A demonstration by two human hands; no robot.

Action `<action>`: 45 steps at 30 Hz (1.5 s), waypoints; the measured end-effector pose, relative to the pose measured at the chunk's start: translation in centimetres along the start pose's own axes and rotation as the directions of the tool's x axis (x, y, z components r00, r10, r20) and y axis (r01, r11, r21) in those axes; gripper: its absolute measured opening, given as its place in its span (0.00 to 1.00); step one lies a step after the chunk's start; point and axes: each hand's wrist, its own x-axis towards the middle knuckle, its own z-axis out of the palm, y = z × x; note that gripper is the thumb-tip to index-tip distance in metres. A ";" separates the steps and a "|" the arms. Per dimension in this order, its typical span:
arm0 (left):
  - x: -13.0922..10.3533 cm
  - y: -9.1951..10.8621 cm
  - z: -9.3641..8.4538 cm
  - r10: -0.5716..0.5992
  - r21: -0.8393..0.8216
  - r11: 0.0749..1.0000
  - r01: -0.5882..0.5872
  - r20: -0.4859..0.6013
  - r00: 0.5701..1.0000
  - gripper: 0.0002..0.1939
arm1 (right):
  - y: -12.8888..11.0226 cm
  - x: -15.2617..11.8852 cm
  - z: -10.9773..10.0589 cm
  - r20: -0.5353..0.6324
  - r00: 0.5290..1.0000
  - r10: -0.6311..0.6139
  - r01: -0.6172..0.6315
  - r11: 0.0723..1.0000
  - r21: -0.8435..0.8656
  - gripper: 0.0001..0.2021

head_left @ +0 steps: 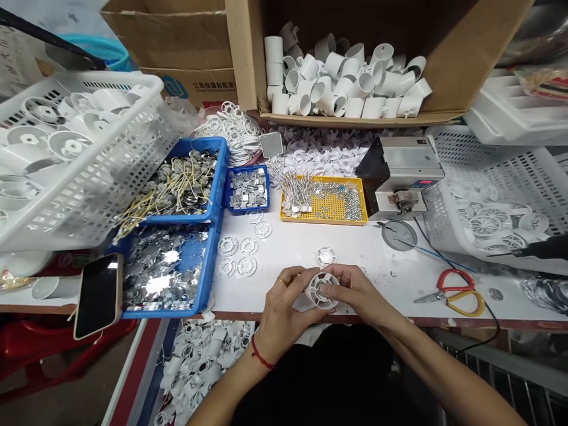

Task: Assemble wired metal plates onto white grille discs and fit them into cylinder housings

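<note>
Both hands are closed around a round white plastic part [320, 302] with a spoked, wheel-like face, held just above the table's front edge. My left hand [286, 305] grips its left rim, fingers behind and thumb below. My right hand [352, 290] takes the right side, with the thumb pressing on the hub. Small parts in the hub are too small to make out. Just beyond lies a spoked disc [326, 255] on the white table [284, 260]. Several clear spoked rings [247, 265] rest farther left.
Blue trays of metal plates [208, 266] and wired discs [224, 154] stand left, near a phone [98, 296]. A yellow tray [326, 222] holds screws and wires. Behind it are a metal machine [410, 165] and a carton [364, 120] of white cups. Pliers [452, 293] lie right.
</note>
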 end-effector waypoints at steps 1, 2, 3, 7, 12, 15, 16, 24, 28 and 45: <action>-0.1 -0.2 -0.1 -0.012 0.006 1.000 0.011 0.032 0.999 0.29 | 0.2 0.1 0.1 -0.023 1.000 0.011 -0.011 1.000 0.002 0.16; -0.3 -0.4 -0.2 -0.018 0.004 1.000 0.018 0.052 0.998 0.30 | 0.4 0.1 0.2 -0.044 0.999 0.020 -0.020 1.000 -0.005 0.16; -0.4 -0.6 -0.2 -0.020 -0.004 1.000 0.021 0.062 0.998 0.30 | 0.5 0.1 0.3 -0.065 0.998 0.024 -0.025 0.999 -0.021 0.15; -1.1 -1.6 0.0 0.007 -0.027 1.000 -0.006 0.052 0.999 0.27 | 0.6 0.5 0.9 -0.115 0.993 0.003 -0.020 0.988 -0.152 0.11; -2.3 -2.4 1.0 0.019 0.068 0.998 -0.017 -0.028 0.999 0.25 | 1.3 1.7 1.7 -0.111 0.994 -0.026 -0.021 0.915 -0.403 0.06; -2.4 -3.2 -0.2 -0.021 0.209 0.978 0.015 0.028 0.999 0.28 | 2.3 2.6 1.9 -0.083 0.994 -0.066 0.001 0.789 -0.614 0.08; -1.9 -3.6 -1.5 -0.024 0.255 0.967 0.007 0.067 0.997 0.28 | 2.6 2.9 2.0 -0.062 0.996 -0.066 0.006 0.732 -0.682 0.10; 11.6 -8.2 -20.4 -0.079 0.567 0.781 0.260 -0.324 0.943 0.11 | 3.8 5.4 2.8 -0.012 0.994 -0.105 0.016 0.261 -0.965 0.16; 17.0 -10.3 -23.1 -0.108 0.518 0.832 0.197 -0.196 0.975 0.06 | 3.5 4.6 1.8 -0.054 0.955 -0.292 0.039 0.301 -0.953 0.22; 12.3 -5.3 -14.1 -0.320 -0.232 0.944 0.234 -0.483 0.815 0.17 | -5.2 16.3 9.3 -0.191 0.852 -0.486 0.411 0.850 -0.331 0.33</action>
